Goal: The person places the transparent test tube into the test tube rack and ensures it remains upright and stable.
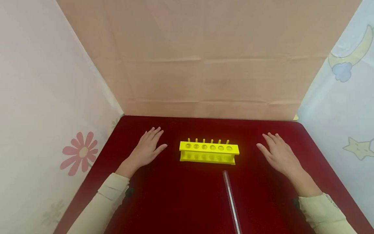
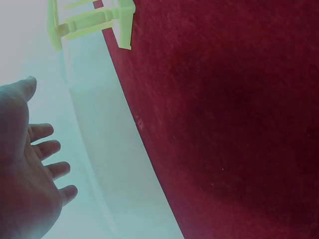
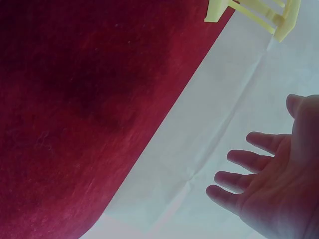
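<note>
A yellow test tube rack (image 1: pixel 209 152) stands between my hands in the head view, with one row of round holes on top and a row of short pegs behind. In front of it lies a long clear tube (image 1: pixel 231 201), running toward the lower edge of the view. My left hand (image 1: pixel 148 148) is left of the rack, palm down, fingers extended and holding nothing. To the rack's right, my right hand (image 1: pixel 279 152) is likewise spread and bare. Both wrist views catch one end of the rack (image 2: pixel 92 20) at the top, apart from the fingers.
A dark red tabletop (image 1: pixel 175 195) with rounded far corners lies under everything. Behind it rises a tan sheet (image 1: pixel 204 81). A white wall with a pink flower (image 1: pixel 83 152) borders the left side, and one with a moon and a star (image 1: pixel 360 148) the right.
</note>
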Available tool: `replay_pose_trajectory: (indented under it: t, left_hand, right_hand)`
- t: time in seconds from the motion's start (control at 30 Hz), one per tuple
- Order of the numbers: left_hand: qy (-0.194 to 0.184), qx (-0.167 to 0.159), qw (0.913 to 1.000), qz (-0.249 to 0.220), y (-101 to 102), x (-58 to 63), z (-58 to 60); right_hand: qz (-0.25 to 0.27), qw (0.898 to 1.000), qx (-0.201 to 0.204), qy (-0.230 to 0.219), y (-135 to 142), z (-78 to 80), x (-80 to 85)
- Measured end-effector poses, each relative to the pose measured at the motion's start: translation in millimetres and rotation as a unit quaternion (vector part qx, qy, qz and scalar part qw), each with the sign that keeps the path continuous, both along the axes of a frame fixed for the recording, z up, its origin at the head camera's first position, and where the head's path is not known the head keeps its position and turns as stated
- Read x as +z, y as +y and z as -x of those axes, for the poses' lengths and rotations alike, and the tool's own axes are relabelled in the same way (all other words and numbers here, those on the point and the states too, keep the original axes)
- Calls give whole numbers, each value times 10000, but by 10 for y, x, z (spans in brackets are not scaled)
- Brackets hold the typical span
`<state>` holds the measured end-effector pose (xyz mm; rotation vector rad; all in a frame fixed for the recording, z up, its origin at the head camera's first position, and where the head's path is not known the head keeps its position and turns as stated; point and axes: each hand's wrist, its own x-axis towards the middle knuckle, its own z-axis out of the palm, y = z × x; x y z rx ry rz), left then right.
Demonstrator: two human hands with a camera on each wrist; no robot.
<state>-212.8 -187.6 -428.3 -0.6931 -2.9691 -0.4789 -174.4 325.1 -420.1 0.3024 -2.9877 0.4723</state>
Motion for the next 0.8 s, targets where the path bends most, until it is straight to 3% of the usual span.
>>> replay_pose_trajectory:
  t: [0.8]
  left_hand:
    - [10,-96,9999,95,156,32,-54]
  right_hand:
    - [262,9989,-34,-375,-187,-144,24]
